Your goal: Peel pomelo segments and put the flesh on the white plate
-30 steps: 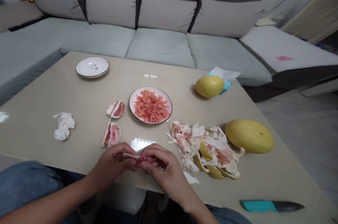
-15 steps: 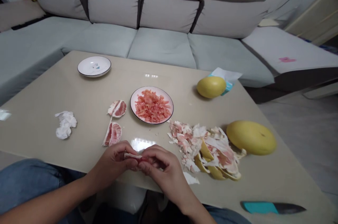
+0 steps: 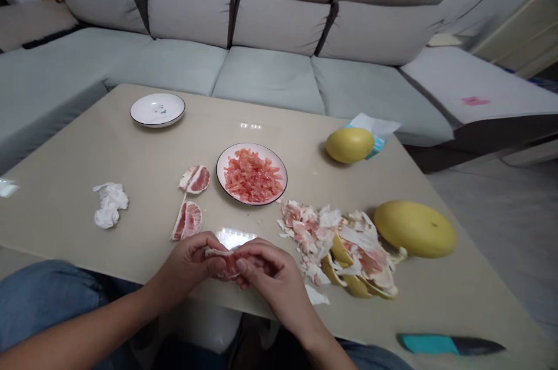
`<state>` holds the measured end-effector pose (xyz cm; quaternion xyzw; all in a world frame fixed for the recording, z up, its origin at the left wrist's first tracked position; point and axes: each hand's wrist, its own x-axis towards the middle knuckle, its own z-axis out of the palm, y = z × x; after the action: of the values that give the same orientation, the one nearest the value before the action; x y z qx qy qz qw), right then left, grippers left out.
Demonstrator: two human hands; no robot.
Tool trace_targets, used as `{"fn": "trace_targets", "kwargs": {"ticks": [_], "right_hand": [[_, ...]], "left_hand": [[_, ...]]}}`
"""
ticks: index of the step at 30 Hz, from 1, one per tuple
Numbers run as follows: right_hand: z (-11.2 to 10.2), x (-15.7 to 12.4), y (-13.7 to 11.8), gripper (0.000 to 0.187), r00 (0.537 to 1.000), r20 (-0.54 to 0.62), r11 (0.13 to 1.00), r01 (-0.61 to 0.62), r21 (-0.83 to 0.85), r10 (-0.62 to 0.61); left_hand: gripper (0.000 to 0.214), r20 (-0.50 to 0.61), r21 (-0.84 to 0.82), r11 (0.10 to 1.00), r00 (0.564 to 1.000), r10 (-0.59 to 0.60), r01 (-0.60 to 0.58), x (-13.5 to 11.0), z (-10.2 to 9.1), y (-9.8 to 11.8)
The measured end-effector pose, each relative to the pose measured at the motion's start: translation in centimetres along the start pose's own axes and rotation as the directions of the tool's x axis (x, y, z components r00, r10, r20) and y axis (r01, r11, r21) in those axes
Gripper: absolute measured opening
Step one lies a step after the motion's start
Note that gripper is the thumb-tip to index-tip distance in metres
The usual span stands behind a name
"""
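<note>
Both of my hands meet at the near edge of the beige table (image 3: 65, 161), fingers pinched on one pink pomelo segment (image 3: 224, 262) with white membrane. My left hand (image 3: 189, 265) holds its left end, and my right hand (image 3: 270, 277) grips its right end. Two more segments lie just beyond my left hand, one nearer (image 3: 187, 221) and one farther (image 3: 195, 179). Past them, a white plate (image 3: 222, 161) carries a heap of peeled pink flesh. A pile of peel and membrane scraps (image 3: 340, 245) lies right of my right hand.
Two whole yellow pomelos sit at right, a large one (image 3: 415, 229) and a smaller one (image 3: 349, 145) by a tissue pack (image 3: 375, 126). A teal-handled knife (image 3: 453, 345) lies at the near right edge. An empty dish (image 3: 157, 109) and a crumpled tissue (image 3: 108, 204) are at left. A grey sofa (image 3: 270, 56) stands behind.
My fingers have shifted slightly on the segment, which now shows more between my hands. The view has drifted a little; nothing on the table has moved.
</note>
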<state>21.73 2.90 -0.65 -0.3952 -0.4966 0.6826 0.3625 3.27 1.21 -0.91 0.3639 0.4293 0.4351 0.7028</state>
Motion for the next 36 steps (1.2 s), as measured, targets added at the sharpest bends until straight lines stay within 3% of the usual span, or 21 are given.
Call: {"fn": "trace_targets", "kwargs": {"ticks": [8, 15, 23, 27, 31, 36], "right_hand": [[0.56, -0.2, 0.02, 0.012, 0.961, -0.177, 0.911, 0.126, -0.394, -0.21], [0.29, -0.03, 0.07, 0.021, 0.989, -0.147, 0.995, 0.018, -0.099, -0.032], [0.11, 0.01, 0.16, 0.022, 0.99, -0.135, 0.997, -0.03, 0.067, 0.039], [-0.12, 0.17, 0.66, 0.023, 0.992, -0.094, 0.985, -0.069, 0.159, 0.084], [-0.16, 0.2, 0.84, 0.022, 0.993, -0.097, 0.987, -0.057, 0.151, 0.072], [-0.01, 0.08, 0.42, 0.021, 0.987, -0.159, 1.0, 0.0, 0.028, 0.004]], "left_hand": [[0.021, -0.1, 0.035, 0.999, 0.995, 0.011, -0.008, -0.01, 0.41, -0.08], [0.018, -0.106, 0.034, 0.999, 0.994, 0.012, -0.008, -0.07, 0.54, 0.12], [0.022, -0.074, -0.107, 0.994, 0.997, -0.019, 0.011, -0.16, 0.24, -0.76], [0.021, -0.105, -0.086, 0.996, 0.994, 0.014, -0.023, -0.09, 0.33, -0.73], [0.02, -0.122, -0.034, 0.999, 0.992, 0.033, -0.037, -0.09, 0.42, -0.55], [0.019, -0.085, -0.036, 0.999, 0.996, 0.022, -0.025, 0.0, 0.52, -0.38]]}}
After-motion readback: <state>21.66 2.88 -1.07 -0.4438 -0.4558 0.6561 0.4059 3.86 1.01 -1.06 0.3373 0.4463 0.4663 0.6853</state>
